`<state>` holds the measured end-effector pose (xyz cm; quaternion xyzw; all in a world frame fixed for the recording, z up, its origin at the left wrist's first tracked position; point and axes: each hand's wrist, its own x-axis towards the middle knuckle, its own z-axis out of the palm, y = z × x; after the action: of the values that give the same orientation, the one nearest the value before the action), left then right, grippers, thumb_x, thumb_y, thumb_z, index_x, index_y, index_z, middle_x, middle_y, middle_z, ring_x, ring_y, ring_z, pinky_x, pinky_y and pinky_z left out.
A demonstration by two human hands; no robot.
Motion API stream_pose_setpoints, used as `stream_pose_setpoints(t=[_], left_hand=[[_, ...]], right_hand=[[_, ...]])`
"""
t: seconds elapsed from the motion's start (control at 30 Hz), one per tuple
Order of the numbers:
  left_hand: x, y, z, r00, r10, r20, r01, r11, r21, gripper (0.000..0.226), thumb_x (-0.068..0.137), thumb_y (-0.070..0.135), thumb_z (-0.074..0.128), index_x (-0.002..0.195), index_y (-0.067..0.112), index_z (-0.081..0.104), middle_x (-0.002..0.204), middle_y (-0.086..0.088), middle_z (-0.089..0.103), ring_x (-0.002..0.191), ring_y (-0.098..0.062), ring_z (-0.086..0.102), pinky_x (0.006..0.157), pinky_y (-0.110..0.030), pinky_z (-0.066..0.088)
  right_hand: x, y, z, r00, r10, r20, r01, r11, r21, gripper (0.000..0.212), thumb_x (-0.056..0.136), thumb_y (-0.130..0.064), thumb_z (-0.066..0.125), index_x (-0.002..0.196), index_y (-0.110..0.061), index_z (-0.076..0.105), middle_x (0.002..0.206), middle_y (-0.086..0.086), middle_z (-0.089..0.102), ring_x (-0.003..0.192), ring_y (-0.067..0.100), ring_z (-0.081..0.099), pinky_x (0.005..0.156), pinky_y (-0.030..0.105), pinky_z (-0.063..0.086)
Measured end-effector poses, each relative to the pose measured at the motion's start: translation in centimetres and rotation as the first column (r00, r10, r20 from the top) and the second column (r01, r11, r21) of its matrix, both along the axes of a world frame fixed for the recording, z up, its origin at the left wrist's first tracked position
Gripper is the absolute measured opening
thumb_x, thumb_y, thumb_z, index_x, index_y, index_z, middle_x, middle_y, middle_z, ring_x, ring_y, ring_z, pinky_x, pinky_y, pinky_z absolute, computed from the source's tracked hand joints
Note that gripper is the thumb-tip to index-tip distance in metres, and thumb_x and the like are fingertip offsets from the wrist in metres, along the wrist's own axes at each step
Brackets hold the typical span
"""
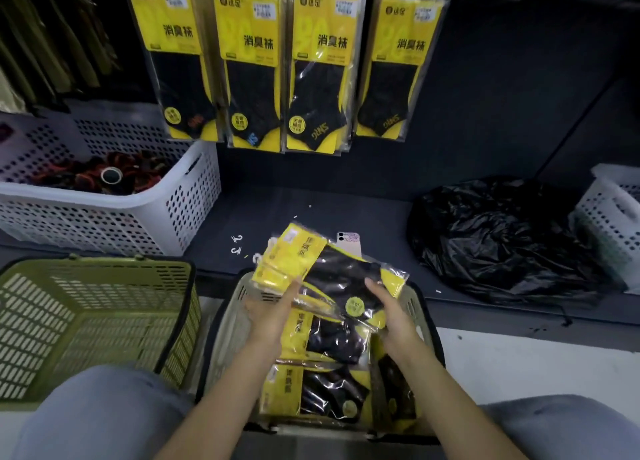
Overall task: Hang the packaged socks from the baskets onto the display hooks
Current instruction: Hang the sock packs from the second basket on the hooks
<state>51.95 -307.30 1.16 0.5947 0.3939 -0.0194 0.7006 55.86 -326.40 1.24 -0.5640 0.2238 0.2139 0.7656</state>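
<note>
Both hands hold a stack of yellow-and-black sock packs [325,276] above a beige basket [228,324]. My left hand [273,310] grips the stack's left side near the yellow header. My right hand [389,307] grips the lower right edge. More sock packs [325,390] lie in the basket below. Several stacks of the same sock packs [254,68] hang from display hooks on the dark back panel above. The hooks themselves are mostly hidden at the top edge.
An empty green basket [93,321] stands at the left. A white perforated basket [114,203] with dark red items sits on the shelf behind it. A black plastic bag [502,238], another white basket [613,213], a phone [349,239] and loose white hooks [237,245] lie on the shelf.
</note>
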Motion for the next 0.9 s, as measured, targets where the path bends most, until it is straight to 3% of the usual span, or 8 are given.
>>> stream_pose_setpoints(t=[0.1, 0.2, 0.3, 0.4, 0.47, 0.6, 0.77, 0.9], left_hand=[[1.9, -1.1, 3.9, 0.977, -0.065, 0.205, 0.142, 0.910, -0.389, 0.088, 0.059, 0.058, 0.072, 0.133, 0.018, 0.046, 0.126, -0.007, 0.055, 0.124, -0.026, 0.049, 0.109, -0.045, 0.037], [3.8, -2.6, 6.8, 0.909, -0.060, 0.413, 0.249, 0.872, -0.422, 0.070, 0.073, 0.051, 0.068, 0.131, 0.015, 0.051, 0.128, -0.006, 0.058, 0.115, -0.023, 0.055, 0.105, -0.045, 0.042], [5.0, -3.7, 9.3, 0.850, 0.003, 0.527, 0.222, 0.905, -0.364, 0.062, 0.076, 0.047, 0.068, 0.126, 0.012, 0.058, 0.119, -0.007, 0.068, 0.111, -0.024, 0.064, 0.102, -0.047, 0.045], [5.7, -3.5, 11.2, 0.857, 0.082, 0.509, 0.104, 0.940, -0.325, 0.068, 0.067, 0.048, 0.075, 0.123, 0.012, 0.057, 0.117, -0.005, 0.068, 0.110, -0.022, 0.064, 0.102, -0.045, 0.045], [6.2, -2.8, 12.4, 0.864, 0.087, 0.495, 0.037, 0.971, -0.234, 0.063, 0.066, 0.048, 0.079, 0.116, 0.016, 0.056, 0.116, 0.000, 0.067, 0.111, -0.018, 0.061, 0.101, -0.040, 0.044], [7.1, -1.1, 15.1, 0.846, -0.058, 0.530, 0.033, 0.998, 0.058, 0.031, 0.064, 0.044, 0.081, 0.088, 0.032, 0.066, 0.080, 0.022, 0.072, 0.078, 0.009, 0.065, 0.067, -0.013, 0.042], [8.2, -0.8, 17.3, 0.808, -0.246, 0.536, 0.108, 0.955, 0.275, 0.031, 0.060, 0.037, 0.086, 0.084, 0.026, 0.070, 0.073, 0.019, 0.073, 0.069, 0.005, 0.067, 0.050, -0.005, 0.045], [8.8, -1.2, 18.6, 0.746, -0.329, 0.579, 0.135, 0.926, 0.352, 0.027, 0.060, 0.038, 0.085, 0.079, 0.026, 0.069, 0.072, 0.019, 0.072, 0.068, 0.006, 0.067, 0.049, -0.003, 0.043]], right_hand=[[0.9, 0.4, 3.4, 0.994, -0.084, 0.067, 0.074, 0.987, 0.141, 0.056, 0.059, -0.042, 0.082, 0.111, -0.028, 0.069, 0.125, -0.005, 0.065, 0.121, 0.020, 0.056, 0.103, 0.047, 0.045], [1.1, 1.1, 6.1, 0.986, -0.040, 0.161, 0.003, 0.975, 0.224, 0.054, 0.060, -0.046, 0.079, 0.111, -0.028, 0.071, 0.119, -0.001, 0.069, 0.113, 0.022, 0.063, 0.098, 0.044, 0.048], [1.3, 1.6, 7.8, 0.961, 0.002, 0.278, -0.070, 0.969, 0.237, 0.043, 0.072, -0.043, 0.072, 0.111, -0.024, 0.072, 0.117, 0.004, 0.070, 0.107, 0.021, 0.067, 0.092, 0.039, 0.049], [2.1, 1.2, 9.0, 0.951, 0.028, 0.308, -0.083, 0.983, 0.164, 0.063, 0.070, -0.043, 0.074, 0.126, -0.018, 0.060, 0.120, 0.008, 0.068, 0.111, 0.025, 0.065, 0.097, 0.043, 0.048], [3.0, 0.3, 10.0, 0.936, 0.049, 0.347, -0.081, 0.994, 0.078, 0.071, 0.071, -0.046, 0.073, 0.131, -0.013, 0.054, 0.120, 0.010, 0.068, 0.109, 0.027, 0.065, 0.087, 0.040, 0.051], [5.4, -0.9, 13.3, 0.875, 0.042, 0.483, -0.023, 0.999, -0.046, 0.079, 0.063, -0.050, 0.071, 0.132, -0.017, 0.050, 0.121, 0.003, 0.065, 0.113, 0.020, 0.061, 0.095, 0.034, 0.047], [7.7, 0.1, 18.8, 0.723, 0.146, 0.675, -0.048, 0.986, -0.163, 0.071, 0.064, -0.054, 0.071, 0.124, -0.019, 0.057, 0.115, 0.000, 0.070, 0.112, 0.016, 0.063, 0.100, 0.035, 0.047], [8.8, 0.8, 20.9, 0.663, 0.081, 0.744, -0.001, 0.994, -0.107, 0.031, 0.084, -0.030, 0.069, 0.112, -0.019, 0.066, 0.107, -0.002, 0.073, 0.101, 0.013, 0.069, 0.086, 0.026, 0.055]])
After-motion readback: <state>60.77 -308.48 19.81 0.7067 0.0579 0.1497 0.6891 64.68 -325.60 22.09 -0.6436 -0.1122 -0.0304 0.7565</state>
